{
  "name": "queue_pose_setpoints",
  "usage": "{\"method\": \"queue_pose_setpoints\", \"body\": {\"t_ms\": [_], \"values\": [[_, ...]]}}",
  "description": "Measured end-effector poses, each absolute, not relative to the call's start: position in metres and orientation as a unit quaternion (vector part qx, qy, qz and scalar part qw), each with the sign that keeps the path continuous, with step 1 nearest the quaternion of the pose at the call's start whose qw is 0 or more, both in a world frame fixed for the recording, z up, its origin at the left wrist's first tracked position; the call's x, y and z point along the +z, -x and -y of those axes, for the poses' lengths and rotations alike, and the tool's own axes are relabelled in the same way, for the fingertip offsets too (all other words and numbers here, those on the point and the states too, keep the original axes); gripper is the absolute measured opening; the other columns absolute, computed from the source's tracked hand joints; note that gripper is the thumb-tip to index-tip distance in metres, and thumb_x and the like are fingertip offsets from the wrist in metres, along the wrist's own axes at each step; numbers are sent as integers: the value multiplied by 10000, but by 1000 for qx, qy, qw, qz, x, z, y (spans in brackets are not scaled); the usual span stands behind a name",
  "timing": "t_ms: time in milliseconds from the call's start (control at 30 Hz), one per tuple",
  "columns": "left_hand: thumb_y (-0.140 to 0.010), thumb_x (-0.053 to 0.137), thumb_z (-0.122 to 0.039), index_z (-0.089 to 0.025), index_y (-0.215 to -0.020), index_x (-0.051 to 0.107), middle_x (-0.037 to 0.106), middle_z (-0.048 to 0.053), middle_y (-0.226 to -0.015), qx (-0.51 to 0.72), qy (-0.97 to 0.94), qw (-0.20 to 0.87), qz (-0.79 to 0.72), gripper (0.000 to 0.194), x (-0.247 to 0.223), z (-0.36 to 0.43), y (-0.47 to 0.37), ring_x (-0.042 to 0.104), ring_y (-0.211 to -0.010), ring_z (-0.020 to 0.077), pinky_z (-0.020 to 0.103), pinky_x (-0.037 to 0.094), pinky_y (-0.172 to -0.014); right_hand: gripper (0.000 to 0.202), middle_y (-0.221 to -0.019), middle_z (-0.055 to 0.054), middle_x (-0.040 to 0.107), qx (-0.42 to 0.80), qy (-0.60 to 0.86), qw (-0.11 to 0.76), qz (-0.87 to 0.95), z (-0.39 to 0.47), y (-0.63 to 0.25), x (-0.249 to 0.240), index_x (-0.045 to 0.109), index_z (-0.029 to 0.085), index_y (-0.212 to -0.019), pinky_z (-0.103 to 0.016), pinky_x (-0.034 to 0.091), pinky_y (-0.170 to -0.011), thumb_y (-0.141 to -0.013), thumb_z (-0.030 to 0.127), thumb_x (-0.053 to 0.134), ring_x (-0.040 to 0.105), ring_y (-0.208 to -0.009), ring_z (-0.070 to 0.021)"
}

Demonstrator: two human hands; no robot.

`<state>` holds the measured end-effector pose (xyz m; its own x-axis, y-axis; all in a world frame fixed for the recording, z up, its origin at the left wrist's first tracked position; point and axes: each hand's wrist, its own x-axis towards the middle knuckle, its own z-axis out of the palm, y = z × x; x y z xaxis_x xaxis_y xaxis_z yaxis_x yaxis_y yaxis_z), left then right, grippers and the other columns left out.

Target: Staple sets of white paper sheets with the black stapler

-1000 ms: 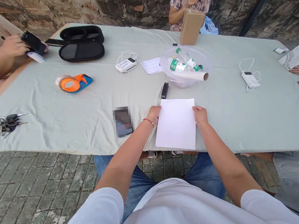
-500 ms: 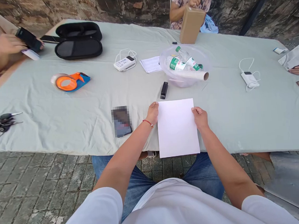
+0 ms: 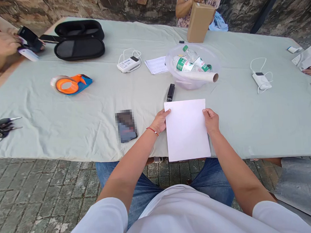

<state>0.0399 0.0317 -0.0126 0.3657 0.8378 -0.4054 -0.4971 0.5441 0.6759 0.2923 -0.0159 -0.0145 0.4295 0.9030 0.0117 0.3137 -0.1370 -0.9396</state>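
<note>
White paper (image 3: 187, 132), blank on its upper face, is held upright in page direction at the table's front edge, its lower end reaching past that edge. My left hand (image 3: 159, 120) grips its left side near the top corner, thumb on the face. On the opposite side my right hand (image 3: 211, 120) pinches the right edge, fingers curled. A small mark like a staple shows at the paper's top left corner. Just beyond that corner lies a black stapler (image 3: 171, 92). A phone (image 3: 126, 126), partly blurred out, lies left of my left hand.
Beyond the stapler stands a clear plastic basin (image 3: 178, 84) with bottles and a roll. An orange tape dispenser (image 3: 70, 84), keys (image 3: 1, 129), a black case (image 3: 79, 49) and white power banks (image 3: 128, 64) lie around. Co-workers' hands are at the left, far and right edges; one is by a cardboard box (image 3: 199, 22).
The paper has shifted slightly right and away from me, with both hands. My left hand has slid a little down its edge, and its thumb now lies over the face.
</note>
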Motion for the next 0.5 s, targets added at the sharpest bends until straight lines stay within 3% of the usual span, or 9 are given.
{"method": "queue_pose_setpoints", "body": {"t_ms": [167,267,367,500], "values": [[-824,731,-286,-91,-1064,649,741,170,-994,384,-212,809,-391,320,-23,-22,-41,695,-1028,274,452,508,-997,360,-721,7,544,294,713,427,472,8,-303,-17,644,199,-925,-299,446,-647,-872,522,495,466,-657,-155],[-831,727,-314,-90,-1088,655,743,172,-1010,379,-234,812,-378,349,-29,-19,-40,691,-1050,277,454,500,-1012,379,-1014,-84,676,200,725,376,541,-7,-300,-3,632,200,-1146,-396,493,-843,-913,433,446,595,-907,-231],[-813,743,-346,-93,-1109,658,745,170,-1022,378,-247,820,-351,399,-32,-17,-36,681,-1077,287,457,487,-1031,446,-1371,-126,572,90,654,338,671,-29,-276,24,543,205,-1349,-469,399,-1050,-961,339,369,488,-1256,-273],[-800,749,-319,-82,-1111,661,744,170,-1036,373,-244,834,-325,400,-30,-17,-30,678,-1089,294,456,480,-1044,456,-1485,-74,497,107,519,202,824,-56,-227,49,532,232,-1390,-498,266,-1158,-988,251,317,383,-1381,-264]]}}
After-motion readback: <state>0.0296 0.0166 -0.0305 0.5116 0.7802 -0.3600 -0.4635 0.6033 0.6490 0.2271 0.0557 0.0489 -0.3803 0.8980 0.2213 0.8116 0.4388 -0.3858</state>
